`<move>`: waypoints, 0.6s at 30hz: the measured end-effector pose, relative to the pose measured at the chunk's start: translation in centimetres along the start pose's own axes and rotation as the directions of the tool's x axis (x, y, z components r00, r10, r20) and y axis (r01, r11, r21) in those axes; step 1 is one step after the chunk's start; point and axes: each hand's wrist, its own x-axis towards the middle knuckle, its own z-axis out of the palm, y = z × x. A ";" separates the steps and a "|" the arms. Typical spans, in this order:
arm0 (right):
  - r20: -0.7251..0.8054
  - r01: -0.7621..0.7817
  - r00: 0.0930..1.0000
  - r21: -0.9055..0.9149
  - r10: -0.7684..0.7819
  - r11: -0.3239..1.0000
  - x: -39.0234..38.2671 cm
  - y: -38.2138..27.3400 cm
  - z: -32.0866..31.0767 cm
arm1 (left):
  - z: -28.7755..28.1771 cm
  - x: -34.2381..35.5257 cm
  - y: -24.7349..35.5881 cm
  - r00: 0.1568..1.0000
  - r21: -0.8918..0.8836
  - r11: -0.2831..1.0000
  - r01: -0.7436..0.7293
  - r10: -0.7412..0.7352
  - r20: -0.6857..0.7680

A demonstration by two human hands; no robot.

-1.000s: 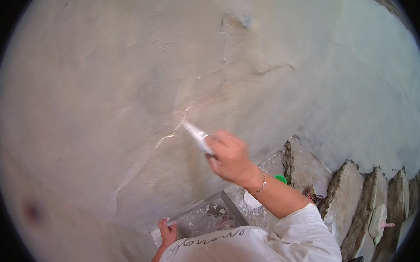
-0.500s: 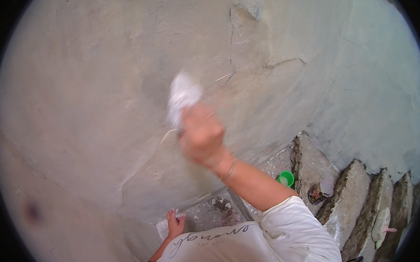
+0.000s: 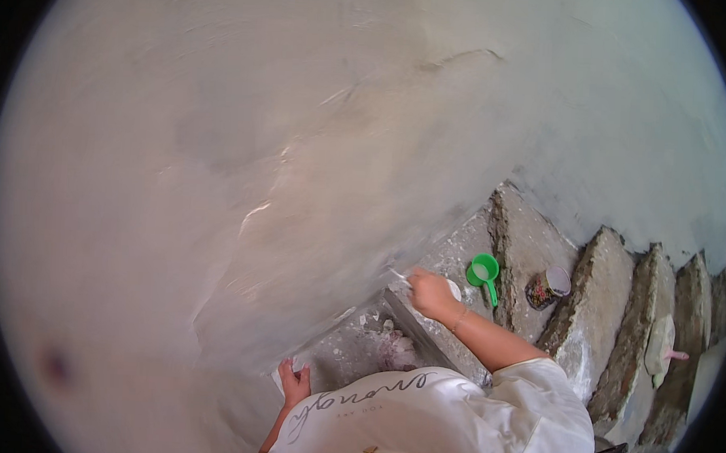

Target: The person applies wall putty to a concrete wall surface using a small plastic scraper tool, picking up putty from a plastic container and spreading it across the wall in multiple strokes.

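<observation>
My right hand point(image 3: 433, 294) is closed low by the foot of the grey plastered wall point(image 3: 245, 132). In it is what looks like a putty knife point(image 3: 399, 276), its thin pale end pointing at the wall; most of it is hidden by my fingers. Just behind the hand shows part of a white rounded thing point(image 3: 455, 290), too covered to name. Near the wall's base at lower left, my left hand point(image 3: 294, 383) has its fingers curled, with something small and whitish at the tips that I cannot make out.
A green dipper point(image 3: 483, 270) with whitish contents stands right of my right hand. Beyond it, a patterned can point(image 3: 548, 287) sits on a rough concrete step point(image 3: 594, 305). Several steps run rightward; a pale bag point(image 3: 660, 351) lies on one. Rubble point(image 3: 390, 341) lies below the wall.
My right hand has come down and to the right, from high against the wall to its base by the step. The left hand stays low. The view has shifted slightly.
</observation>
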 end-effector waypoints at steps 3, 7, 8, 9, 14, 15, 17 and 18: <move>-0.023 -0.294 0.956 -0.108 0.293 0.950 -6.5 7.3 3.0 | -0.1 0.4 1.9 0.997 0.031 0.999 0.035 -0.038 0.074; 0.006 -0.604 0.795 -0.077 0.607 0.793 -9.9 9.3 0.3 | 0.9 2.5 2.8 0.975 0.229 0.956 -0.181 0.144 0.168; -0.168 -0.520 0.846 -0.046 0.506 0.853 -9.7 9.9 -0.1 | 1.3 3.3 2.6 0.978 0.232 0.958 -0.170 0.135 0.159; -0.339 -0.426 0.856 -0.034 0.391 0.904 -9.3 10.3 -0.5 | 1.7 4.2 2.3 0.954 0.298 0.908 -0.293 0.257 0.156; -0.682 -0.108 0.727 0.008 0.084 0.994 0.0 4.8 -9.0 | 3.3 5.2 7.8 0.970 0.062 0.975 -0.211 0.202 0.132; -0.739 0.027 0.674 0.005 -0.015 1.000 2.1 2.5 -11.1 | 3.3 5.1 8.4 0.976 0.027 0.986 -0.167 0.161 0.148; -0.744 0.084 0.668 0.030 -0.034 0.996 5.3 -1.6 -14.0 | 3.0 4.6 8.9 0.981 0.000 0.993 -0.117 0.116 0.158; -0.813 0.132 0.570 -0.051 -0.118 0.990 7.1 -2.8 -15.1 | 2.9 4.2 9.0 0.977 0.026 0.988 -0.153 0.147 0.153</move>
